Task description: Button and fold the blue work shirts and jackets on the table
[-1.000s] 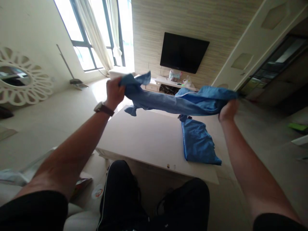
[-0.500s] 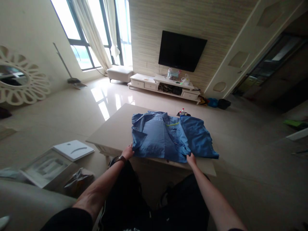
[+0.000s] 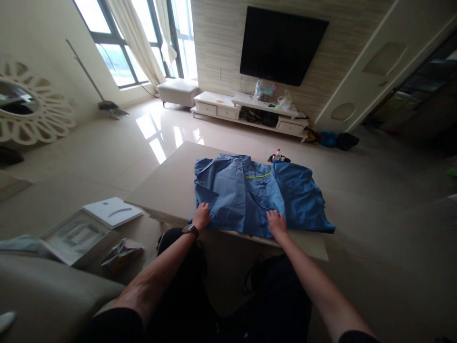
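Left hand (image 3: 202, 215), right hand (image 3: 276, 223), flat on shirt (image 3: 235, 195)

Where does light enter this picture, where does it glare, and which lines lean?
Head view: daylight blows out the windows; glare patches gleam on the floor beyond the table; the wide lens slants the door; the shirt is sharp.

Shirt (image 3: 232, 195): blue cloth — matt, creased.
Table (image 3: 167, 186): pale top, smooth, matt.
Floor (image 3: 117, 152): tile, glossy — mirrors the window light.
TV (image 3: 282, 45): black screen, smooth.
Curtain (image 3: 137, 43): thin pale cloth, matt.
Wall (image 3: 221, 43): striped, rough-looking.
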A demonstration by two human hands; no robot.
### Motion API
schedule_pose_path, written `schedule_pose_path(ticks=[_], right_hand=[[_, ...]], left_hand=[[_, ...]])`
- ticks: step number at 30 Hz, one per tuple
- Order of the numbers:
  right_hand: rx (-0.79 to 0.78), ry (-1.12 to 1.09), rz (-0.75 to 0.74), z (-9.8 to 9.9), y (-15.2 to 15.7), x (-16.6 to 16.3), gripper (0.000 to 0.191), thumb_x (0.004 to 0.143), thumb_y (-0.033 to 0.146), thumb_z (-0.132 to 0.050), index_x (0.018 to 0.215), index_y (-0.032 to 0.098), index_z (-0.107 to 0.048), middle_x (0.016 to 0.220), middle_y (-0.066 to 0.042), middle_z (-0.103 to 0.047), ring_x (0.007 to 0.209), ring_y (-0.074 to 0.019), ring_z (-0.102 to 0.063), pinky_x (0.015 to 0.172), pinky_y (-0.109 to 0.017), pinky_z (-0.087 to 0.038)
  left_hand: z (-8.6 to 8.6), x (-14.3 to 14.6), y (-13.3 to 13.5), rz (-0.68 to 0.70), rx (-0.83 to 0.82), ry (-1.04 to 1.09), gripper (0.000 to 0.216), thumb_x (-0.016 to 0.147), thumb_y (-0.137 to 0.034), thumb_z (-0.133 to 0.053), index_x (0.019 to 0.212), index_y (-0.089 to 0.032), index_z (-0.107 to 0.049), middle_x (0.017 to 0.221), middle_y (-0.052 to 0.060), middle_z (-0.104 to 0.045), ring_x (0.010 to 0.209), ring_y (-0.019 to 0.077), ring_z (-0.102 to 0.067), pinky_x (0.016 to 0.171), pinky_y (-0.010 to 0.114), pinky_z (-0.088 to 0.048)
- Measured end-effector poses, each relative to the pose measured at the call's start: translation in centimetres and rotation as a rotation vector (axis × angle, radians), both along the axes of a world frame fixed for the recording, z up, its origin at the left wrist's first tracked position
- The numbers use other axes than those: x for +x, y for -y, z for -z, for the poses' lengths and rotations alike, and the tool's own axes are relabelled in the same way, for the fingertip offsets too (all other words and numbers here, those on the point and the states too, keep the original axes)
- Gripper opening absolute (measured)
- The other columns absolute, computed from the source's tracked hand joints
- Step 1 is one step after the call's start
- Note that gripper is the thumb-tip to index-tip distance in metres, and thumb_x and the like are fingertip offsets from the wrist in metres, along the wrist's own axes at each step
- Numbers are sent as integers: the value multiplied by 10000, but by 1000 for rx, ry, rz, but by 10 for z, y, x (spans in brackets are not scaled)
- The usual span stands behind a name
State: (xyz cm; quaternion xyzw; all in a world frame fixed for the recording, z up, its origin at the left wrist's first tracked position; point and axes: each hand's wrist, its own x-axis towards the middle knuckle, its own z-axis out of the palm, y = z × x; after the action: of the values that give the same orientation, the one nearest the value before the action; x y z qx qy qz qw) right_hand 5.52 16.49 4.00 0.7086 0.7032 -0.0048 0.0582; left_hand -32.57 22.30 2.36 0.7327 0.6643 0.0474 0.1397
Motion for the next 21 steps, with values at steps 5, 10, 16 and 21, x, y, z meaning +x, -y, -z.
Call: schedule_pose_path(ticks=[5,10,16,21], right_hand=[[-86,74,156,23,-31,6,283,963,141,-501,1169,104,-692,1135,-211,-716,1109,-294,-643,935,-379,-445],[-166,82,253,37,-44,14,334,971,286,-558,1254,149,-669,1129,-177,-745,1059,-311,-701,849,-378,-473],[-276,9,218,39,-57,16,256,939,166,-500,1050,189,-729,989,-148,-769,972,-285,-734,839,-360,-474],[98,-303,283,44,-85,13,273,930,211,-430,1105,195,-640,994,-147,-740,934,-288,-713,846,-375,-502]], left_hand=[[26,12,-37,-109,-96,-63,403,921,-289,-544,1288,-123,-569,1275,207,-617,1189,328,-601,1009,431,-463],[41,25,-73,-134,-46,-178,464,938,-461,-556,1236,-106,-591,1242,231,-607,1192,399,-587,1020,532,-444],[53,42,-111,-196,-94,-134,324,1010,-292,-417,1230,-96,-551,1194,196,-604,1016,307,-680,802,378,-517],[56,31,-119,-210,-96,-17,235,1043,-276,-376,1072,-172,-583,1102,134,-630,936,267,-674,768,356,-495]])
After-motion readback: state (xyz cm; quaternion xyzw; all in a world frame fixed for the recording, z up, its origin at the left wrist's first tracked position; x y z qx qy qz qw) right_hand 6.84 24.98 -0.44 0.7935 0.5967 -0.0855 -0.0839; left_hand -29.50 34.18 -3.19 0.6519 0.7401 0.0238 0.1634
